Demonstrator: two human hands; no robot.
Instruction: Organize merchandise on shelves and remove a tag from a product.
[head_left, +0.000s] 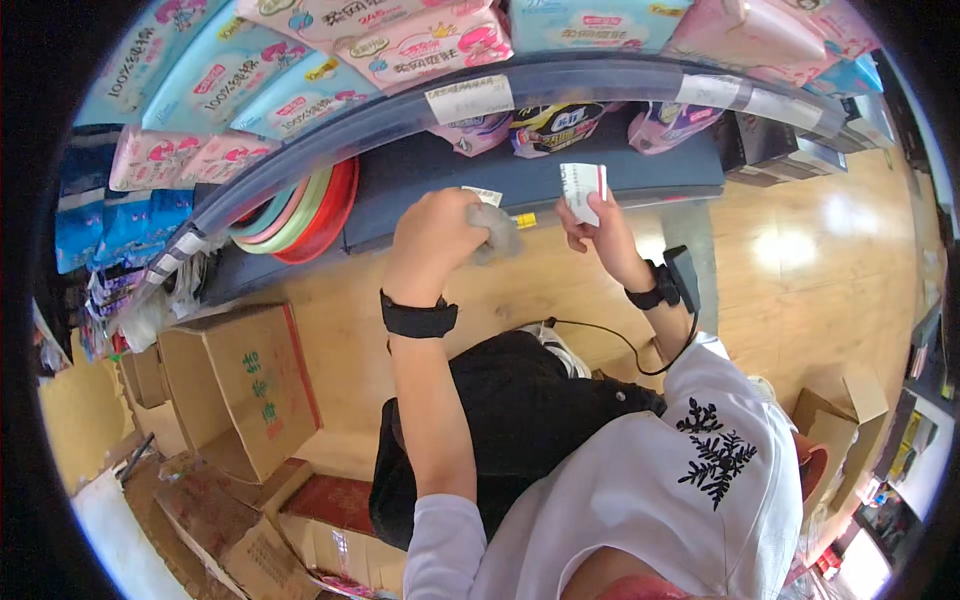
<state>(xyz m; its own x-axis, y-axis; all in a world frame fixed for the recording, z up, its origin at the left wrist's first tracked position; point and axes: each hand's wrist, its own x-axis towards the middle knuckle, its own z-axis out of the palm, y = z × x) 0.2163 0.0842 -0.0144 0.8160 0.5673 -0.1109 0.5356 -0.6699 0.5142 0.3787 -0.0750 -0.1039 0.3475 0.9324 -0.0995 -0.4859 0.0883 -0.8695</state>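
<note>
My left hand (442, 229) is closed on a crumpled grey cloth (499, 232), in front of the lower shelf's edge. A small white printed slip (484, 196) shows just behind its knuckles; whether the hand holds it I cannot tell. Between the thumb and fingers of my right hand (609, 234) is a white paper tag (583, 191) with print and a red stripe. Both hands are raised before the dark lower shelf board (442, 180). A small yellow label (526, 220) sits near the shelf edge between them.
Pink and blue sanitary-pad packs (427, 49) fill the shelf above, behind a label strip (600, 84). Colourful plastic basins (322, 214) stand at left on the lower shelf, and bagged products (559, 127) farther back. An open cardboard box (247, 390) is on the wooden floor (810, 247).
</note>
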